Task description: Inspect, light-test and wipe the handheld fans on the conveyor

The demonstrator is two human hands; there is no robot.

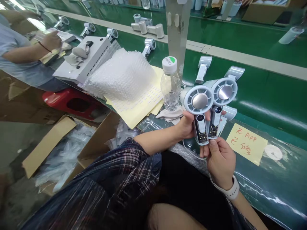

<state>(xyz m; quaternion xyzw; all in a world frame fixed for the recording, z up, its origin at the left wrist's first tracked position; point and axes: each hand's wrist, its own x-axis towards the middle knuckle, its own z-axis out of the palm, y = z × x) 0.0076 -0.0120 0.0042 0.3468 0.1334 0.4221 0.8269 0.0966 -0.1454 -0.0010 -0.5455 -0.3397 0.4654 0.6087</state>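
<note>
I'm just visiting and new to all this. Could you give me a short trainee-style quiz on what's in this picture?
1. True or false: the clear, white-capped plastic bottle is lying on its side.

2. Which of the person's own wrists wears the white perforated wristband?
A: left
B: right

3. Fill in the blank: in the picture, the yellow paper note with red handwriting lies to the ____ of the two held pale-blue, round-headed handheld fans.

Key: 1. False, it stands upright. 2. B. 3. right.
</note>
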